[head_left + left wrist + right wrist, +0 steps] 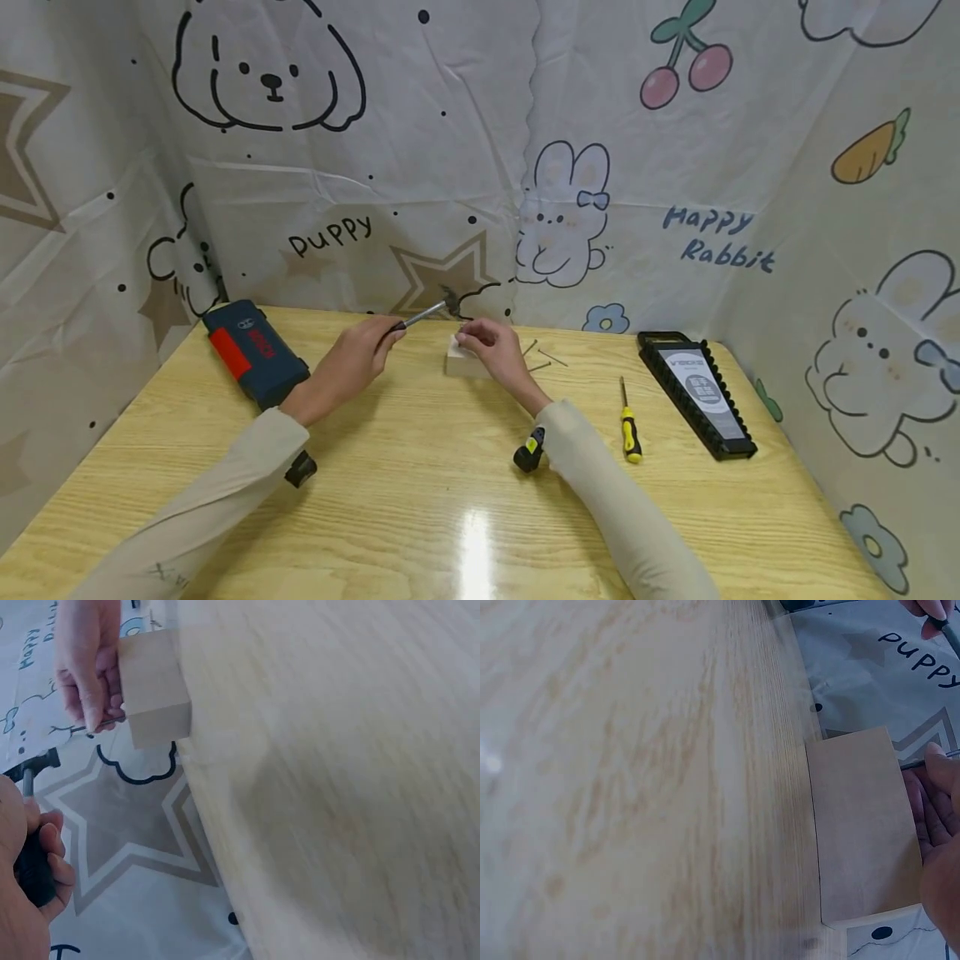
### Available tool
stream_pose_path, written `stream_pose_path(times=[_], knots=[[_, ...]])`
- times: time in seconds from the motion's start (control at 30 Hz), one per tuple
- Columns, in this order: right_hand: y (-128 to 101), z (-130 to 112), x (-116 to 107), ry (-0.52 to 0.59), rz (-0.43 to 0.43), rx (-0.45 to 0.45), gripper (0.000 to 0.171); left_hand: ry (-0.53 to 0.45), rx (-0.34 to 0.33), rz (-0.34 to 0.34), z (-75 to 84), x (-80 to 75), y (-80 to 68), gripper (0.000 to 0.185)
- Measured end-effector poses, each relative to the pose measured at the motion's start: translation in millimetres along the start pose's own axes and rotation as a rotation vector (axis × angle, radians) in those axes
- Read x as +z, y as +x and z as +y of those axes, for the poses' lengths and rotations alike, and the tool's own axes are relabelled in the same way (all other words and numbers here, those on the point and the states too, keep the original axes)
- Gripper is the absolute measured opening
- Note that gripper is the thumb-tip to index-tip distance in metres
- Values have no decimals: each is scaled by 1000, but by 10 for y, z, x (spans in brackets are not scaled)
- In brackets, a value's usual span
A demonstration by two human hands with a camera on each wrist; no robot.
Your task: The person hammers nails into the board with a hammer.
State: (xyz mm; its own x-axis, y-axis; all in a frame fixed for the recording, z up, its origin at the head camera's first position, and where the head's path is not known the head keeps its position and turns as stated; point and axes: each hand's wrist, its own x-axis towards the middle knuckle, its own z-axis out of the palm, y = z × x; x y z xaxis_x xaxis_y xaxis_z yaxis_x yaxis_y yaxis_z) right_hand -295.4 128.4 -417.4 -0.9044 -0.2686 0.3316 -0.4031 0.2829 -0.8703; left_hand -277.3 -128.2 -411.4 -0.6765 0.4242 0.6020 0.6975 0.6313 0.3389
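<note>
My left hand (pixel 358 352) grips a hammer (pixel 427 314) by its dark handle. The hammer's head is raised just left of my right hand (pixel 497 348), above the back part of the table. Thumb and fingertips of the right hand pinch a thin nail (pixel 111 721), its end at the top face of a pale wooden block (pixel 154 682). That block lies on the table, partly covered by the right hand in the head view. Several loose nails (pixel 540 366) are scattered just right of the block.
A dark blue and red Bosch case (pixel 258 350) lies at the table's left. To the right are a yellow and black screwdriver (pixel 630 433) and a black rack with a printed label (pixel 697 392). Printed cloth (pixel 450 167) hangs behind the wooden table (pixel 420 517).
</note>
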Motion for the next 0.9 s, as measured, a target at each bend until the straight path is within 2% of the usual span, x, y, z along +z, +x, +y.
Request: stream_pose_path(times=[0.23, 0.37, 0.47, 0.57, 0.73, 0.8, 0.83, 0.9], knots=[[-5, -24, 17, 6, 16, 19, 18, -26, -16, -88, 42, 19, 39, 10], [17, -4, 30, -1, 13, 40, 19, -23, -35, -100, 56, 18, 50, 10], [61, 148, 54, -3, 20, 39, 20, -16, -35, -97, 66, -1, 64, 10], [100, 306, 80, -1, 35, 23, 22, -21, -14, -46, 79, -30, 87, 11], [120, 408, 95, 4, 47, 9, 22, -71, 40, 138, 88, -59, 123, 11], [122, 417, 90, 1, 45, 10, 21, -92, 43, 188, 87, -43, 122, 11], [125, 422, 87, 1, 45, 14, 21, -96, 41, 190, 84, -27, 113, 11], [127, 421, 81, -4, 48, 15, 19, -71, 38, 149, 77, 21, 83, 11]])
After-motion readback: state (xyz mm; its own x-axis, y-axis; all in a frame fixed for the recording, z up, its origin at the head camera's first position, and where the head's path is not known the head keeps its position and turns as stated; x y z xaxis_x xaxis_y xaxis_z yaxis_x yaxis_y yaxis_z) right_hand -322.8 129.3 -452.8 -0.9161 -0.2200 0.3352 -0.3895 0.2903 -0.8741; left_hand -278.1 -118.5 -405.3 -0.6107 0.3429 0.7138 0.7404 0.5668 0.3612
